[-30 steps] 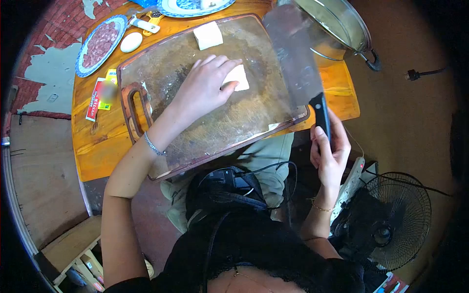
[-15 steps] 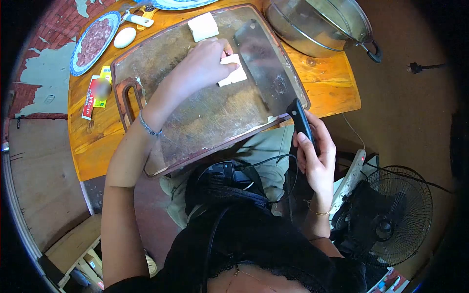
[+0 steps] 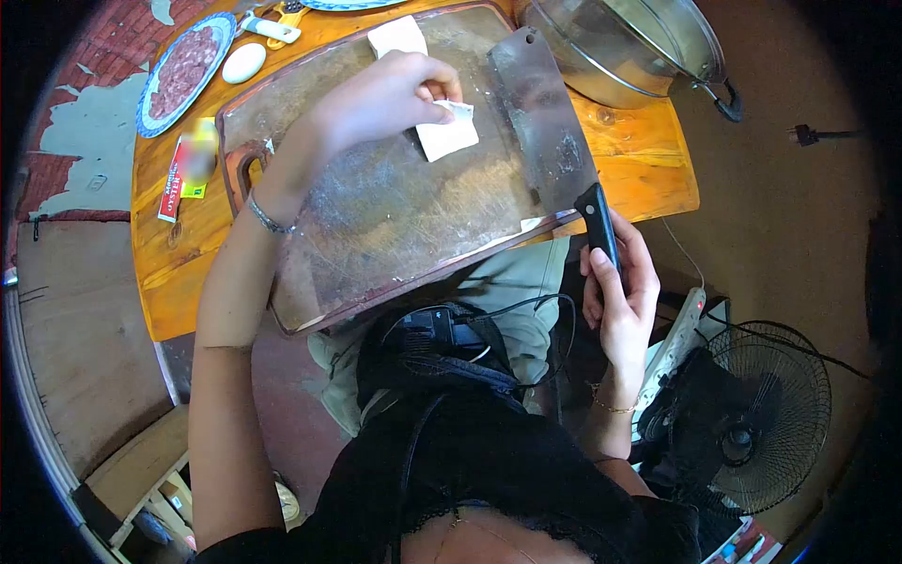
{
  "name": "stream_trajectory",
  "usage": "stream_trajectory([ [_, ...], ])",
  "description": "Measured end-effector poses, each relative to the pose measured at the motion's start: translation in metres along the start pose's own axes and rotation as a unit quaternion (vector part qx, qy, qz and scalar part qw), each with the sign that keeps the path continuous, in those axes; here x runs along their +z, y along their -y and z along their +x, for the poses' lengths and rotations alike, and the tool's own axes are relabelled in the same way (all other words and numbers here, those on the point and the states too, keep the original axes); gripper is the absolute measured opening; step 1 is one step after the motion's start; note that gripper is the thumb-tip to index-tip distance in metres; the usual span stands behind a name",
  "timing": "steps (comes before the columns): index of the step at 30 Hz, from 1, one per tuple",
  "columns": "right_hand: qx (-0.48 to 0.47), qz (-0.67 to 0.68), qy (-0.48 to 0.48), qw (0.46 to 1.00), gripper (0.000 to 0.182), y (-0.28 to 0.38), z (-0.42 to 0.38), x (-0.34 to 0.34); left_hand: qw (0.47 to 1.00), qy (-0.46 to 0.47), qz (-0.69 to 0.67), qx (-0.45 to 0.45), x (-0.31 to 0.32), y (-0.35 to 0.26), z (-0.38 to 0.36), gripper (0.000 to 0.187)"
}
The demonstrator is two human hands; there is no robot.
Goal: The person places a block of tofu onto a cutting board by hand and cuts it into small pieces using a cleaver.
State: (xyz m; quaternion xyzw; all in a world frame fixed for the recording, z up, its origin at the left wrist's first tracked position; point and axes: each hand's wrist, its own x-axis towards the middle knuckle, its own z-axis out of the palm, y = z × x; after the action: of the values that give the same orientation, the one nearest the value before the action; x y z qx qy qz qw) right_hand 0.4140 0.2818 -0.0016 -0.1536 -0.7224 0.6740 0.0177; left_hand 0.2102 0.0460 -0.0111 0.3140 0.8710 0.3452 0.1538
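Note:
My left hand [image 3: 406,92] pinches the upper edge of a white slab that looks like tofu [image 3: 447,141], near the middle of the dark cutting board [image 3: 376,226]. The slab's edge by my fingertips looks slightly raised. Behind that hand, a second white tofu block [image 3: 398,38] sits at the board's far edge, partly covered. My right hand [image 3: 624,291] is wrapped round the black handle of a cleaver [image 3: 543,122]. Its wide blade extends over the board's right side, to the right of the slab and apart from it.
A large metal pot [image 3: 611,56] stands at the back right of the wooden table [image 3: 648,169]. At the left are a plate [image 3: 143,115] of minced meat, an egg [image 3: 244,63], a peeler [image 3: 271,28] and sauce packets [image 3: 171,183]. A fan [image 3: 766,423] stands at lower right.
The cleaver and my right hand have shifted right, away from the tofu slab. My left fingers have moved to the slab's upper edge, and the slab has turned slightly.

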Motion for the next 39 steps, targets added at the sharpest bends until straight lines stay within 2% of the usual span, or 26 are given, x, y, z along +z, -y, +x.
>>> stream_trajectory([
  [6, -0.006, 0.001, 0.005, 1.000, 0.042, 0.002, -0.002, 0.006, 0.992, 0.024, -0.097, -0.073, -0.032, 0.006, -0.026, 0.017],
  [9, -0.006, -0.045, 0.017, 0.999, 0.043, 0.000, -0.005, 0.010, 0.983, 0.008, -0.159, -0.097, -0.029, 0.019, -0.042, 0.015],
  [11, -0.036, -0.071, 0.031, 0.996, 0.048, -0.003, -0.008, 0.018, 0.980, 0.011, -0.164, -0.114, -0.028, 0.023, -0.050, 0.015],
  [12, -0.052, -0.084, 0.038, 0.994, 0.050, -0.004, -0.009, 0.023, 0.977, 0.022, -0.171, -0.129, -0.028, 0.029, -0.053, 0.020],
  [15, -0.120, -0.135, 0.081, 0.980, 0.050, -0.003, -0.009, 0.032, 0.988, -0.147, -0.013, -0.034, -0.008, 0.032, -0.066, 0.030],
  [17, -0.157, -0.187, 0.109, 0.964, 0.049, -0.002, -0.007, 0.038, 0.979, -0.201, 0.034, -0.025, -0.001, 0.021, -0.075, 0.034],
  [18, -0.207, -0.212, 0.106, 0.949, 0.050, -0.002, -0.006, 0.040, 0.972, -0.227, 0.057, -0.021, 0.003, 0.017, -0.080, 0.035],
  [21, -0.237, -0.247, 0.116, 0.932, 0.052, -0.002, -0.004, 0.044, 0.965, -0.245, 0.092, -0.020, 0.013, 0.015, -0.092, 0.037],
  [25, -0.233, -0.267, 0.128, 0.926, 0.054, 0.004, -0.003, 0.048, 0.959, -0.261, 0.112, -0.015, 0.027, 0.016, -0.102, 0.033],
  [29, -0.248, -0.277, 0.132, 0.919, 0.055, 0.006, -0.002, 0.051, 0.958, -0.263, 0.107, -0.025, 0.031, 0.013, -0.106, 0.031],
  [33, -0.220, -0.306, 0.142, 0.915, 0.055, 0.010, -0.006, 0.054, 0.957, -0.276, 0.092, -0.019, 0.035, 0.013, -0.108, 0.030],
  [39, -0.252, -0.310, 0.131, 0.907, 0.057, -0.003, 0.005, 0.068, 0.956, -0.277, 0.095, -0.012, 0.036, 0.015, -0.110, 0.029],
])
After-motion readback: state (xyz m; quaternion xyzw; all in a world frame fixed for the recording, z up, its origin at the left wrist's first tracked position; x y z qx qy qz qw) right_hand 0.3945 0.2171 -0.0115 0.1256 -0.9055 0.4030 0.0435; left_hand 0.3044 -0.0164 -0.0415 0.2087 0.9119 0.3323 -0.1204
